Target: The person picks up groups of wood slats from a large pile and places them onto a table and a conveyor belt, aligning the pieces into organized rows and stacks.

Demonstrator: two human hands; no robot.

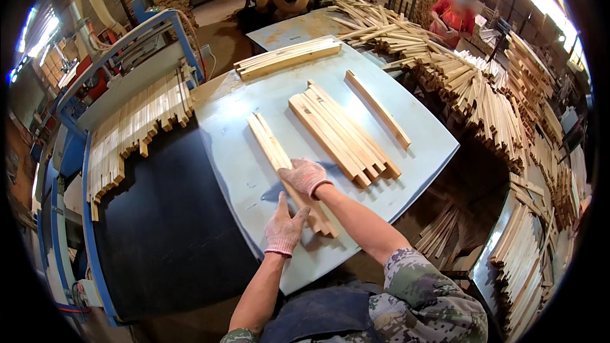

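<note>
Both my hands wear pale, pinkish work gloves. A narrow bundle of wooden strips [270, 143] lies lengthwise on a light blue tabletop [238, 181]. My right hand [305, 176] is closed over the middle of this bundle, its fingers wrapped across the top. Beside the bundle's near part is my left hand [284, 230], thumb and fingers spread, fingertips at the strips' left edge. Right of them, several more wooden strips [340, 130] lie side by side with uneven ends. One lone wooden strip [379, 109] rests farther right.
A stack of strips [289, 58] lies at the table's far edge. On the left, a blue-framed machine with a black belt [171, 216] carries a row of strips [136, 133]. Large wood piles [457, 86] fill the right side. A person in red [452, 19] works behind them.
</note>
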